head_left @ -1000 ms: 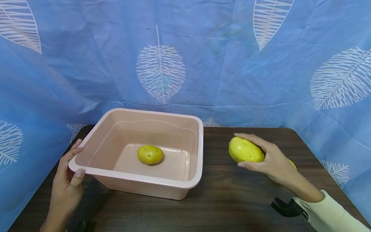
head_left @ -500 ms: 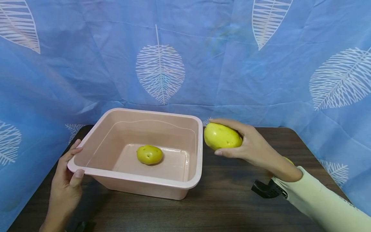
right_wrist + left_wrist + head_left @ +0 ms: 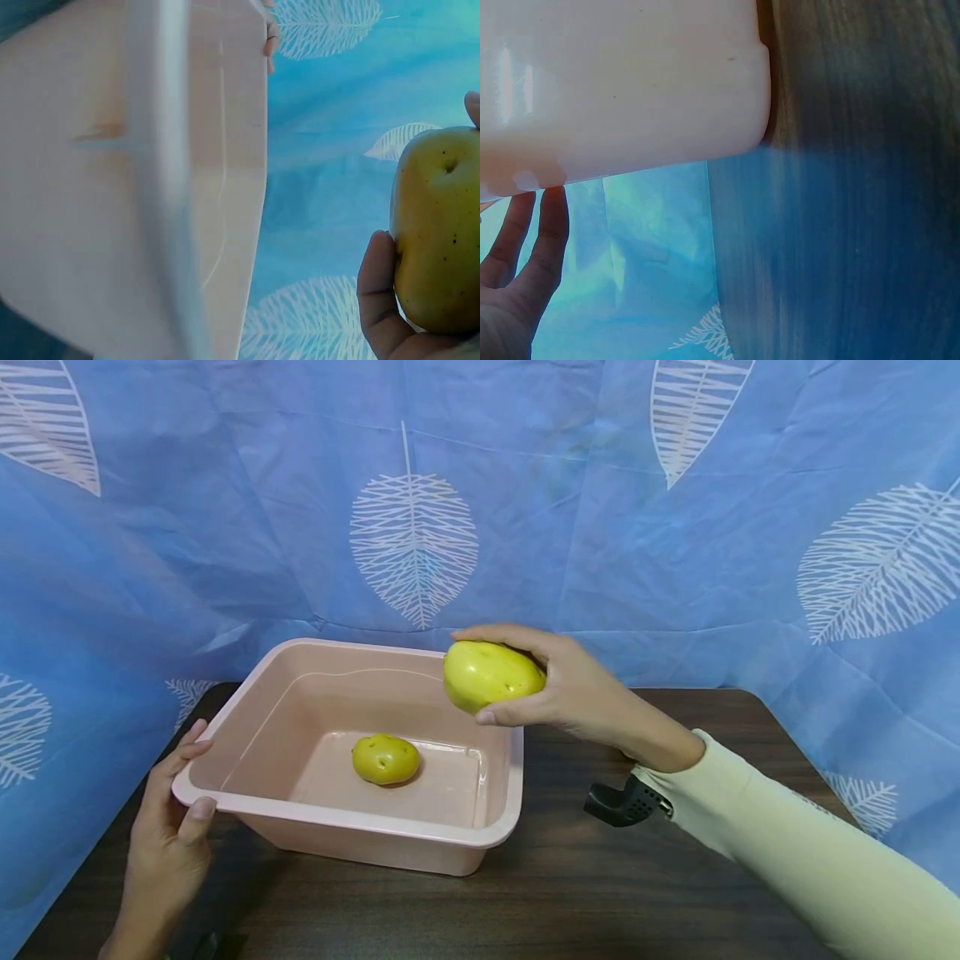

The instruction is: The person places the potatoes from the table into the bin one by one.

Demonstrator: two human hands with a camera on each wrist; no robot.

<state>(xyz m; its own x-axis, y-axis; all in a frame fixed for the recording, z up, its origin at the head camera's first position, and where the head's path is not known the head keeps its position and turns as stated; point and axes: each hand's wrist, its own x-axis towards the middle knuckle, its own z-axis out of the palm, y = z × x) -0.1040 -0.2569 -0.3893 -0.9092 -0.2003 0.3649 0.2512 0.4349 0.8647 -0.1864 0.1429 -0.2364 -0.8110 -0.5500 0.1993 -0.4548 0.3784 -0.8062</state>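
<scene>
A yellow potato (image 3: 491,677) is held by my right hand (image 3: 581,697), thumb below it and fingers over its top. Hand and potato are up over the right back part of a pale pink plastic basin (image 3: 352,812). The right wrist view has the same potato (image 3: 442,232) at its right edge, dark-speckled. A second potato (image 3: 386,759) lies on the basin's floor. My left hand (image 3: 167,856) grips the basin's front left corner, thumb at the front rim and fingers along the left side. In the left wrist view, fingers (image 3: 551,232) meet the basin's outer wall (image 3: 652,82).
The basin stands on the left half of a dark wood table (image 3: 600,893). Behind rises a blue cloth (image 3: 525,527) with white leaf prints. A black wrist device (image 3: 622,803) hangs under the right sleeve (image 3: 750,810).
My right hand has carried its potato leftward and up, from over the table's right side to above the basin. A yellow thing behind that arm is now hidden. The left hand stays put.
</scene>
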